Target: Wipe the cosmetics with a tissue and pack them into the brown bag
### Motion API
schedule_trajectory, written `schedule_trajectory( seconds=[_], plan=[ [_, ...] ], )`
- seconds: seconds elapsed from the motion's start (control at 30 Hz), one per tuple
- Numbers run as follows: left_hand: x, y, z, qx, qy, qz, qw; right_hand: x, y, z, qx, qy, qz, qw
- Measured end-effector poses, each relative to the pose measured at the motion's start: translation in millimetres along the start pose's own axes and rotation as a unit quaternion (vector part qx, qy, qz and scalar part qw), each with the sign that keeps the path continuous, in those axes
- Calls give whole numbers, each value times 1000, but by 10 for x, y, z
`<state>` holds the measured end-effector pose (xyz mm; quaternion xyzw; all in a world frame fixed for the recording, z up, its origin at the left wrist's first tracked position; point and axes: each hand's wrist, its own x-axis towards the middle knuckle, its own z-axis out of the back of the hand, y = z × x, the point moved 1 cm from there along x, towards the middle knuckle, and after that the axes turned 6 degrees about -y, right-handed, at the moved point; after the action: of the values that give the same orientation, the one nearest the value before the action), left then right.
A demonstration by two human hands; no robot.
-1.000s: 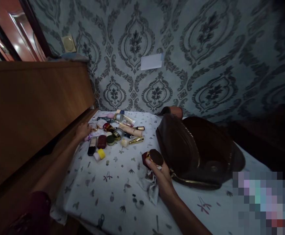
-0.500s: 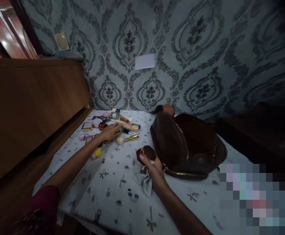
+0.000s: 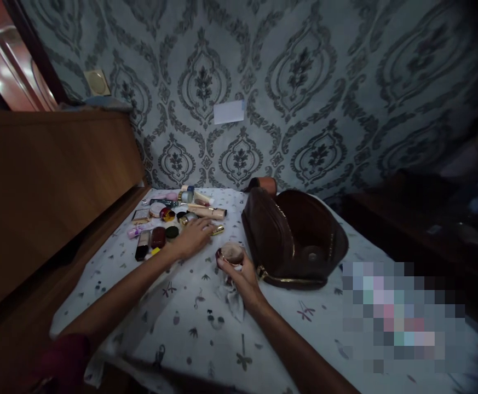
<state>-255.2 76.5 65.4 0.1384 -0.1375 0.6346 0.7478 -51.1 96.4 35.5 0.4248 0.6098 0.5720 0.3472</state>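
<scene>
My right hand [image 3: 241,273] is closed around a small round compact [image 3: 231,254] and also pinches a crumpled white cloth [image 3: 231,293] that hangs below the palm. My left hand [image 3: 193,239] lies palm down on the bed at the near edge of a heap of cosmetics [image 3: 168,216], its fingers curled over a gold tube [image 3: 217,230]; whether it grips the tube I cannot make out. A dark brown leather bag [image 3: 294,238] lies open just right of the compact.
A white sheet with small prints [image 3: 206,328] covers the bed. A wooden headboard [image 3: 50,180] runs along the left. Patterned wallpaper with a pale card [image 3: 228,111] stands behind. Dark furniture [image 3: 419,219] fills the right side.
My left hand went from the far left edge of the cosmetics heap to its near right side. My right hand carried the compact a little toward the heap.
</scene>
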Motion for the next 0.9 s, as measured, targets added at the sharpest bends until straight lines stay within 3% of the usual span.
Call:
schedule_trajectory(
  seconds=[0.2,0.43,0.63,0.77,0.9],
  plan=[
    [286,-230,-183,89,59,-24,994,15,-18,3,4,1,19,1000],
    [693,-172,-177,123,43,4,992,-1,7,13,13,9,35,999],
    [1017,-143,-429,99,64,-16,993,-5,-14,30,14,-1,46,999],
    [1053,-72,-487,79,44,40,995,8,-29,33,18,-1,47,999],
    [927,-51,-296,8,-10,70,997,18,-45,20,27,0,42,999]
  ],
)
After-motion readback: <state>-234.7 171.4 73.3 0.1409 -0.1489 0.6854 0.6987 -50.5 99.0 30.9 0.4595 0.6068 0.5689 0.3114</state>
